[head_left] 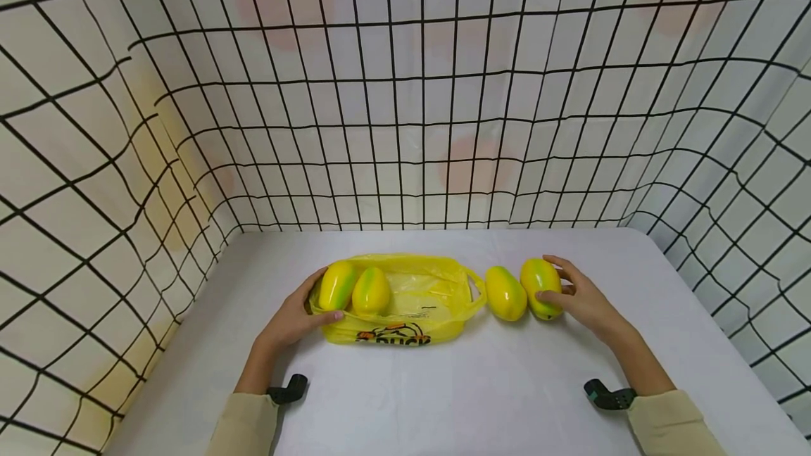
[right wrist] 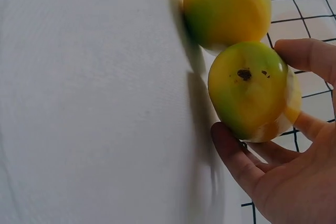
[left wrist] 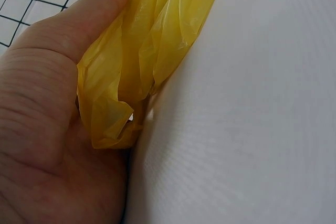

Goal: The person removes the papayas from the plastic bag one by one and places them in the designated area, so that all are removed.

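A yellow plastic bag (head_left: 443, 328) with dark print on its front lies with its mouth spread open. Inside its left end sit two yellow-green mangoes, one at the far left (head_left: 337, 287) and one beside it (head_left: 372, 293). My left hand (head_left: 288, 315) holds that end of the bag, thumb over the front rim; in the left wrist view the crumpled plastic (left wrist: 168, 35) lies against the thumb and palm. Right of the bag, a third mango (head_left: 505, 294) rests by the handle loop. My right hand (head_left: 589, 305) grips the rightmost mango (right wrist: 252, 93), fingers and thumb around it.
A white-covered table (head_left: 443, 400) carries everything. White walls behind a black wire grid (head_left: 421, 125) enclose the back and both sides. Each wrist wears a black device, one on the left (head_left: 290, 388) and one on the right (head_left: 608, 395).
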`<state>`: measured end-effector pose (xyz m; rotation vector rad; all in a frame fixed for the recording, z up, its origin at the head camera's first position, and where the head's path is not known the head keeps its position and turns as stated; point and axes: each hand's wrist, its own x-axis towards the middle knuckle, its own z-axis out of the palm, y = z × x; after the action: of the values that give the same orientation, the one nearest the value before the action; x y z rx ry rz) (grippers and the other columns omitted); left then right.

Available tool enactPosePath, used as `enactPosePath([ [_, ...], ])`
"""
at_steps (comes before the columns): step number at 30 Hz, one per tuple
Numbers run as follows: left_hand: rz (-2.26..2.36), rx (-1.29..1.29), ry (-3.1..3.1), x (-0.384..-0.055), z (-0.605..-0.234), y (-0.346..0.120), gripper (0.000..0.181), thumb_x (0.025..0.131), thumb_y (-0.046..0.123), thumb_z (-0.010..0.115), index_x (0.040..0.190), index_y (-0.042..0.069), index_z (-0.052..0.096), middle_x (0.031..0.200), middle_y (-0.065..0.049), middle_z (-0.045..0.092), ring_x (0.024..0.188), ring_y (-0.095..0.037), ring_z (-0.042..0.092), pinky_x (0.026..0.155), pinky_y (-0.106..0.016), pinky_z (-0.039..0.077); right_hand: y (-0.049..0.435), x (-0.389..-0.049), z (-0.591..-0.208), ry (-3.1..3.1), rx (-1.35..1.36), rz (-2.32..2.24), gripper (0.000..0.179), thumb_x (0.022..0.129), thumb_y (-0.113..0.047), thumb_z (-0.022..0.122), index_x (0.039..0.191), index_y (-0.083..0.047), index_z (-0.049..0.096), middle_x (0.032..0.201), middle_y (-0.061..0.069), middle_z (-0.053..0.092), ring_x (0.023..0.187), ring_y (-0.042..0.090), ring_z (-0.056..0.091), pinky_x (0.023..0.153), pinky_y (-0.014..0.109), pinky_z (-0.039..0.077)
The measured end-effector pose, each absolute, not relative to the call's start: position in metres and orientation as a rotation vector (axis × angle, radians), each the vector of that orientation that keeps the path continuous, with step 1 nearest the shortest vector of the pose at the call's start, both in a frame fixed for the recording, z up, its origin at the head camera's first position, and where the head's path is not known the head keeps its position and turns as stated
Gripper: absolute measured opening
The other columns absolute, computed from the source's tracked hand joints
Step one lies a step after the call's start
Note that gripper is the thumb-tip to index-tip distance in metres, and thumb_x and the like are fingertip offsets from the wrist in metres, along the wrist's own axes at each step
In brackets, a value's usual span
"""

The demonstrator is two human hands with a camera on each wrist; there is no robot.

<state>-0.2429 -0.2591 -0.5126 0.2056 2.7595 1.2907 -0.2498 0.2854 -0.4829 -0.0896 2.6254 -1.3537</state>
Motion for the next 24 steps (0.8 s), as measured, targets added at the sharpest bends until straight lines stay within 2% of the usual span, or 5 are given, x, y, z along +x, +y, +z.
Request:
enactPosePath([
  [16, 1.285, 0.191, 2.761, -0.2437, -0.5159, -0.2602, 0.100, 0.071, 0.061, 0.077, 0.152, 0.040, 0.021, 0.155, 0.001, 0.034, 0.137, -0.027, 0.038, 0.113, -0.063, 0.026, 0.2824, -0.2522, -0.4877, 2.656, -0.067, -1.282, 0.090, 0.087, -0.053, 0.066, 0.155, -0.023, 0.017, 0.156, 0.022, 0.024, 0.131, 0.044, 0.041, 0.096, 0.060, 0.047],
  [24, 1.290, 0.192, 2.768, -0.2450, -0.5185, -0.2595, 0.100, 0.070, 0.064, 0.076, 0.151, 0.042, 0.022, 0.153, 0.001, 0.036, 0.134, -0.027, 0.041, 0.113, -0.063, 0.028, 0.2828, -0.2518, -0.4900, 2.670, -0.108, -1.276, 0.090, 0.085, -0.052, 0.068, 0.155, -0.021, 0.020, 0.156, 0.021, 0.025, 0.129, 0.044, 0.041, 0.092, 0.056, 0.050],
])
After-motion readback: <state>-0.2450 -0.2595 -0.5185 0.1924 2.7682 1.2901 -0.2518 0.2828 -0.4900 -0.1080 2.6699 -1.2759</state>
